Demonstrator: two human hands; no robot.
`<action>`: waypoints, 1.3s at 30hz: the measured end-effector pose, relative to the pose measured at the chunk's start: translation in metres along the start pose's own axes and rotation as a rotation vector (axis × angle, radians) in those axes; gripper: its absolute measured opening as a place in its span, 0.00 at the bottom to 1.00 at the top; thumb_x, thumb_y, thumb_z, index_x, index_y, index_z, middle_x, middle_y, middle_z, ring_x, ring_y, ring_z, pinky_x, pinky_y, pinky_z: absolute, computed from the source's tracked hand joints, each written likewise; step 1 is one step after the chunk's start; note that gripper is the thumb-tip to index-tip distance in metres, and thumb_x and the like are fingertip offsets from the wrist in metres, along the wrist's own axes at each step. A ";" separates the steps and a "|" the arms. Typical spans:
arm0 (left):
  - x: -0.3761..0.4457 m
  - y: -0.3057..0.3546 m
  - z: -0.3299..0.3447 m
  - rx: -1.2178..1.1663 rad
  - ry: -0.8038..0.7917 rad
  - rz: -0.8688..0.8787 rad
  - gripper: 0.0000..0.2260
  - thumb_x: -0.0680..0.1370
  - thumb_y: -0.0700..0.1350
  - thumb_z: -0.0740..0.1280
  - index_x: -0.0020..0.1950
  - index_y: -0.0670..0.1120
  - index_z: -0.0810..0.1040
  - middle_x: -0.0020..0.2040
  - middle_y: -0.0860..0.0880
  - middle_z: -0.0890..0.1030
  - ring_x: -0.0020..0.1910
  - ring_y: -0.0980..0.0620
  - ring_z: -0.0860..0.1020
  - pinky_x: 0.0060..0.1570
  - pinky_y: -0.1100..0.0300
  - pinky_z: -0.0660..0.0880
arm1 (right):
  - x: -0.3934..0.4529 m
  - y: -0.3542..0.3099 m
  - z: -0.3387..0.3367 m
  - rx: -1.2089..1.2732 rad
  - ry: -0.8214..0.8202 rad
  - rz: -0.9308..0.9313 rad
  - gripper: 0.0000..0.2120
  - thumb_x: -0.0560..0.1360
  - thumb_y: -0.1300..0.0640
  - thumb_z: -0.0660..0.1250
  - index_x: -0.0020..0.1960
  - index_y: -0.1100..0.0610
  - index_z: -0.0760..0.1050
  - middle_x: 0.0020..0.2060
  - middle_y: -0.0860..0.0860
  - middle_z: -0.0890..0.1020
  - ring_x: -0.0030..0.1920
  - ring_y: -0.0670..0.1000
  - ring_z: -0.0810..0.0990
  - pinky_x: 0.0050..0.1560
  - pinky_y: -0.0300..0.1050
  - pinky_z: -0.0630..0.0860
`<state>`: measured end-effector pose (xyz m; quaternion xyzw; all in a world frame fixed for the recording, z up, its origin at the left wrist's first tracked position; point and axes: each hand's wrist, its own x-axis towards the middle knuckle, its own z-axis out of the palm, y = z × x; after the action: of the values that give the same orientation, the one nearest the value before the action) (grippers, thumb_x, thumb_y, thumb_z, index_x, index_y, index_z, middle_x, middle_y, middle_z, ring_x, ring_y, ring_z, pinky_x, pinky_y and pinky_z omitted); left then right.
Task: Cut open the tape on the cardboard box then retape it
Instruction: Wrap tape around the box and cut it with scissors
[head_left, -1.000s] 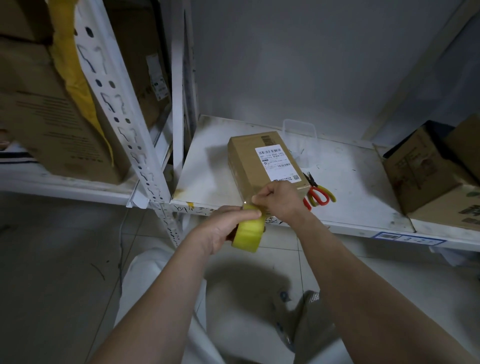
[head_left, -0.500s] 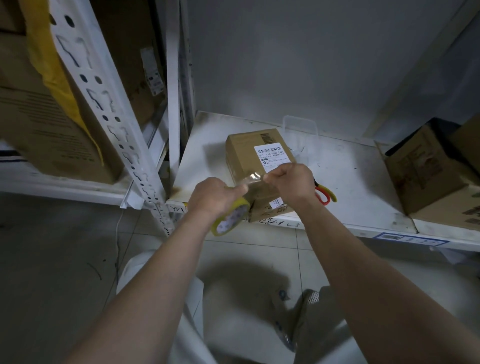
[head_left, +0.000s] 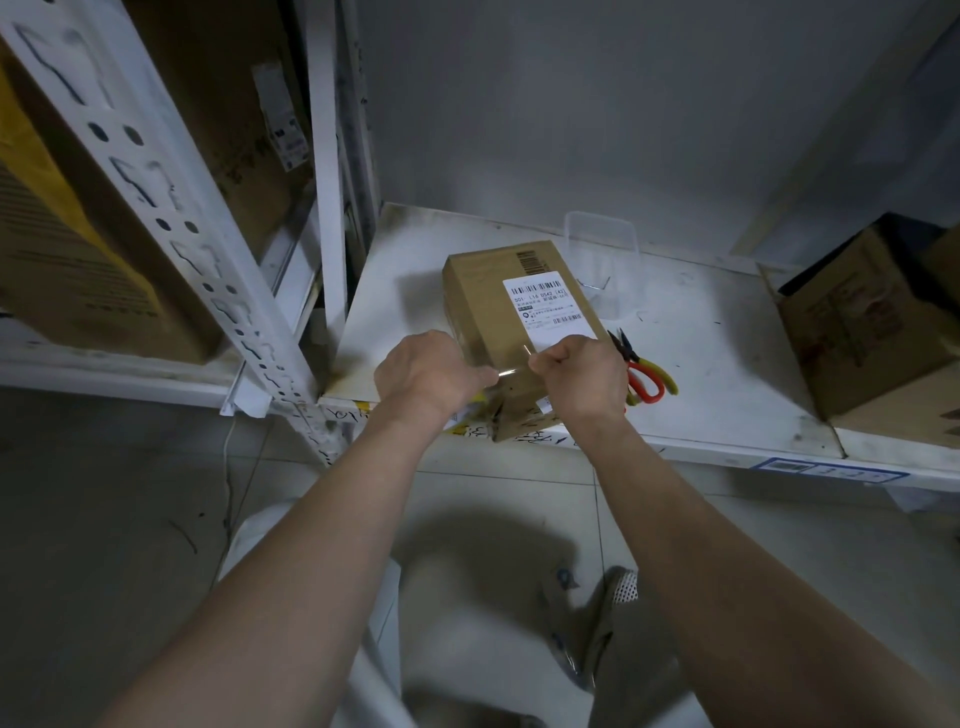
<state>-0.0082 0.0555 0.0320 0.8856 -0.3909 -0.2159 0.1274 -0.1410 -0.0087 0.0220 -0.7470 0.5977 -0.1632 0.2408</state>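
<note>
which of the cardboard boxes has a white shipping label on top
The small cardboard box at the shelf's front edge, beneath both hands; it alone shows a white barcode label. The open box to the right shows none.

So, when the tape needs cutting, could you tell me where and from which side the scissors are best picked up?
Take the scissors by their red and yellow handle loops, coming from the front edge of the shelf. The loops point toward the person while the dark blades point back toward the wall. The right hand is closest, but its fingers now pinch the tape strip.
</note>
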 end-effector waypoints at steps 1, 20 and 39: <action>0.000 0.001 0.000 0.001 -0.003 0.000 0.20 0.69 0.63 0.69 0.33 0.48 0.69 0.37 0.49 0.76 0.41 0.47 0.76 0.36 0.59 0.67 | 0.000 0.000 0.000 -0.003 0.001 0.000 0.08 0.75 0.53 0.67 0.44 0.58 0.81 0.46 0.53 0.84 0.42 0.50 0.77 0.40 0.40 0.69; -0.002 0.001 -0.002 0.032 -0.012 -0.021 0.22 0.64 0.65 0.72 0.33 0.48 0.71 0.33 0.51 0.73 0.40 0.48 0.74 0.37 0.59 0.67 | 0.006 -0.001 0.007 -0.178 -0.009 -0.071 0.10 0.76 0.51 0.65 0.46 0.56 0.81 0.45 0.52 0.84 0.44 0.51 0.80 0.46 0.46 0.78; -0.007 -0.012 0.009 -0.274 -0.234 0.063 0.15 0.69 0.57 0.72 0.50 0.49 0.79 0.49 0.51 0.79 0.52 0.50 0.77 0.50 0.57 0.72 | -0.002 0.021 0.016 -0.089 0.120 0.126 0.30 0.70 0.38 0.68 0.65 0.54 0.67 0.64 0.57 0.65 0.62 0.59 0.71 0.59 0.56 0.73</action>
<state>-0.0091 0.0685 0.0210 0.8161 -0.3977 -0.3645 0.2072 -0.1506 -0.0074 -0.0025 -0.7068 0.6635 -0.1653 0.1812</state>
